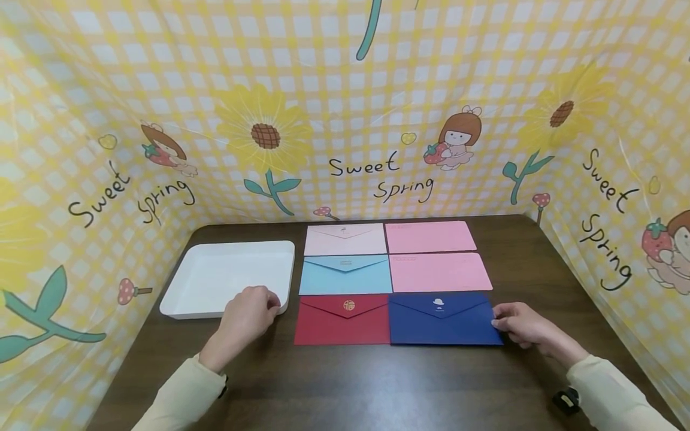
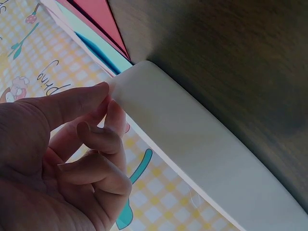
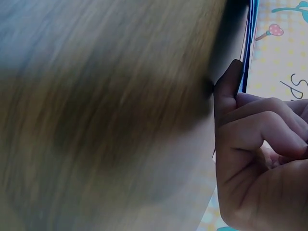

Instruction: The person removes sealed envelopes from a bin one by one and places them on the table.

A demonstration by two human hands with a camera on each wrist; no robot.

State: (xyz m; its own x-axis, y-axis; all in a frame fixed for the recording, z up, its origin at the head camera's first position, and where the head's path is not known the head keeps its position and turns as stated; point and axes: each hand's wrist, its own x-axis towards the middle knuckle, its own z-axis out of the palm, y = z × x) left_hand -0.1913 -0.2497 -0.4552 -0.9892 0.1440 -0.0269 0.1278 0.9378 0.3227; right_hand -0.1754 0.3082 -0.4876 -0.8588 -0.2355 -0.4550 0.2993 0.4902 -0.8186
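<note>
My left hand (image 1: 250,317) pinches the rim of a white tray (image 1: 232,269) at its near right corner; in the left wrist view thumb and forefinger meet on the tray wall (image 2: 159,110). With thumb and fingertips my right hand (image 1: 525,326) grips the right edge of a navy envelope (image 1: 442,323), which lies flat with a hat print on its flap. Left of it is a red envelope (image 1: 342,329) with a gold emblem. Behind these lie a light blue envelope (image 1: 345,281), a pale pink envelope (image 1: 345,242) and two pink envelopes (image 1: 439,272), stacked in rows of two.
The dark wooden table (image 1: 350,383) carries everything. A yellow checked cloth (image 1: 345,108) with printed flowers walls in the back and both sides. The tray stands at the left, just beside the envelopes, and only its white floor shows inside.
</note>
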